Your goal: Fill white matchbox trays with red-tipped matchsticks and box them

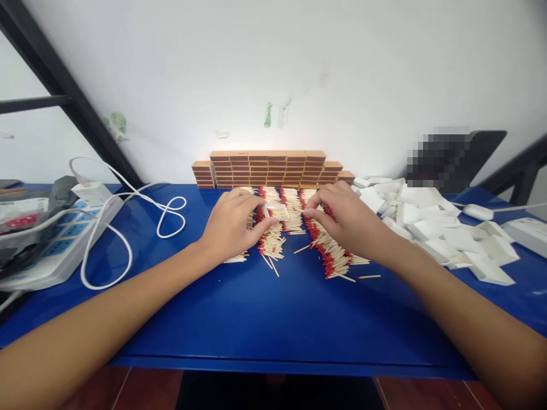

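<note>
Between the thumb and fingers of my left hand (233,220) is a small white matchbox tray (267,212), tilted, with some matchsticks inside. My right hand (342,215) hovers just right of it, thumb and fingertips pinched together over the matches; what they hold, if anything, cannot be made out. Rows of red-headed matches (292,206) lie beneath and between both hands. A longer heap of matches (333,256) runs under my right hand toward me, and a few sticks have strayed onto the blue table (273,319).
Brown-sided matchboxes (267,169) are stacked along the wall behind the matches. A loose pile of white trays (444,228) covers the right side. On the left are a power strip (64,245) and looping white cable (128,250). A dark object (485,156) leans at the back right.
</note>
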`<state>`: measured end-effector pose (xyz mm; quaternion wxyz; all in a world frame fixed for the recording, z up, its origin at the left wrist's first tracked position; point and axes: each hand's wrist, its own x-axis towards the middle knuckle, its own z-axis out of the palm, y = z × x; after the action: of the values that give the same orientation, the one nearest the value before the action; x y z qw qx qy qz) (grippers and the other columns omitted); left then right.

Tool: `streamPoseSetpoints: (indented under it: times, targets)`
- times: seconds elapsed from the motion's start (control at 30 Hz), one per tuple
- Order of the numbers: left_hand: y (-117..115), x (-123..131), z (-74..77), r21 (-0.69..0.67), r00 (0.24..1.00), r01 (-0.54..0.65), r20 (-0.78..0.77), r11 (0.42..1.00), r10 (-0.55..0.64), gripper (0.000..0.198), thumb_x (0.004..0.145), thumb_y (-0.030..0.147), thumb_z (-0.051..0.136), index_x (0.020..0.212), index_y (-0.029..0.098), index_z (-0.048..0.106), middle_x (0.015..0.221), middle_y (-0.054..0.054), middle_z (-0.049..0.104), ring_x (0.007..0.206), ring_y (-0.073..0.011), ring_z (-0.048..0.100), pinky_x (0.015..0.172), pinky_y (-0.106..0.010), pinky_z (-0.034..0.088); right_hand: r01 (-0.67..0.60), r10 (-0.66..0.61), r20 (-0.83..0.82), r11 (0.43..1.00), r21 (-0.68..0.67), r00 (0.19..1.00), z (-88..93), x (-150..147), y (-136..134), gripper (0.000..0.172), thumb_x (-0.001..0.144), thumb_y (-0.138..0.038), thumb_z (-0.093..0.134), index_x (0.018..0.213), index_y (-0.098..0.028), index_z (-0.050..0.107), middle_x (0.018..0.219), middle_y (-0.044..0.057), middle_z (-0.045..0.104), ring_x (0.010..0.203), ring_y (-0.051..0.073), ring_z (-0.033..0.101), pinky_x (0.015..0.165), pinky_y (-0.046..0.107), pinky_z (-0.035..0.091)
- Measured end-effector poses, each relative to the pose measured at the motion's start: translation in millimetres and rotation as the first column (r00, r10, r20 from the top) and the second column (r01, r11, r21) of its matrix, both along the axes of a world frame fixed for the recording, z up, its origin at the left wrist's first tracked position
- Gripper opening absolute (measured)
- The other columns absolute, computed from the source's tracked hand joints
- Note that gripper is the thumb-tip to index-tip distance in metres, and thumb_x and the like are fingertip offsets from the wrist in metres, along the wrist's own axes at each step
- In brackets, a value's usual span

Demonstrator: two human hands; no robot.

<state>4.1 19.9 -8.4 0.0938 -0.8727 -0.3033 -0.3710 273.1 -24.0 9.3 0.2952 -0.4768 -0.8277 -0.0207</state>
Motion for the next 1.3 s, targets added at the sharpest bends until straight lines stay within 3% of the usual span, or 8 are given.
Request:
streamPoseSetpoints:
  times: [0.33,0.63,1.3]
  targets:
    - [-1,2,1.4,0.001,0.999,0.038,-0.036,0.999,-0.038,0.045,0.099,0.058,0.062,0.104,0.015,0.072,0.099,-0.011,0.077,0.096,-0.0275,0.068,0.087,-0.042,0.052,-0.038,0.039,-0.067,0.999,0.023,0.997,-8.6,-11,-2,0.012,0.103,-0.028,0.056,0.092,-0.024,0.058,0.089,0.006,0.064,0.092,0.027,0.053,0.082,0.041,0.041]
    - [0,2,-1.6,-0.003,0.988,0.148,-0.04,0.989,-0.148,0.042,0.097,0.056,0.068,0.109,0.016,0.071,0.099,-0.009,0.077,0.101,-0.0267,0.069,0.093,-0.042,0.053,-0.024,0.027,-0.111,0.999,0.028,0.993,-5.8,-16,-5,0.014,0.104,-0.028,0.056,0.091,-0.023,0.058,0.091,0.007,0.064,0.093,0.027,0.053,0.082,0.04,0.041]
    - [-5,4,1.8,-0.015,0.972,0.235,-0.004,0.972,-0.235,0.039,0.096,0.054,0.07,0.111,0.018,0.071,0.105,-0.008,0.079,0.105,-0.0251,0.07,0.098,-0.043,0.053,-0.106,0.107,-0.159,0.994,0.012,0.981,-7.9,-27,-11,0.013,0.105,-0.028,0.055,0.094,-0.025,0.059,0.095,0.006,0.066,0.095,0.026,0.053,0.087,0.042,0.041]
